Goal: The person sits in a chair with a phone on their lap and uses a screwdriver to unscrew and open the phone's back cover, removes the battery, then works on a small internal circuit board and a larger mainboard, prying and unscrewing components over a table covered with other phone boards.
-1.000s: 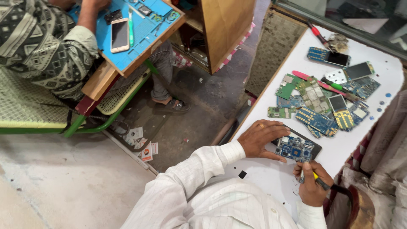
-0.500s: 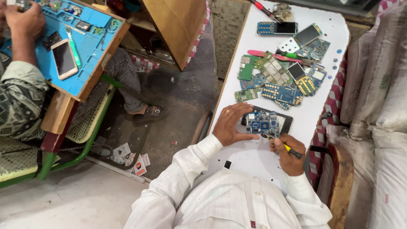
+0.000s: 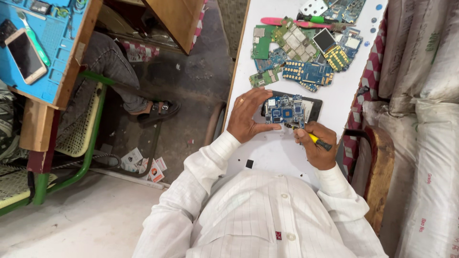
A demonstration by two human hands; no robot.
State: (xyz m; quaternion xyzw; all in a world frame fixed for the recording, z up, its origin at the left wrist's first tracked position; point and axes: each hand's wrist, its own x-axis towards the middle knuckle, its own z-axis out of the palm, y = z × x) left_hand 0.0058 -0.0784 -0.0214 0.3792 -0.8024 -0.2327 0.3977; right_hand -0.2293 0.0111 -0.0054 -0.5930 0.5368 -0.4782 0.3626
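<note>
A blue circuit board (image 3: pixel 286 111) lies on a dark phone body (image 3: pixel 313 106) on the white table (image 3: pixel 277 153). My left hand (image 3: pixel 248 116) grips the board and phone body at their left edge, thumb below and fingers above. My right hand (image 3: pixel 314 145) is closed around a small screwdriver (image 3: pixel 311 137) with a yellow and black handle, its tip touching the board's lower right corner. White shirt sleeves cover both my arms.
Several green and blue circuit boards (image 3: pixel 301 52) and pink and green tools (image 3: pixel 306 21) lie farther up the table. White sacks (image 3: pixel 425 110) stand at the right. At left, another person's leg (image 3: pixel 119 81), a green chair (image 3: pixel 86 129) and a blue work mat with a phone (image 3: pixel 25 55).
The view has shifted so the table now sits higher and more central. My hands stay on the board and screwdriver; the other person's hand is out of view.
</note>
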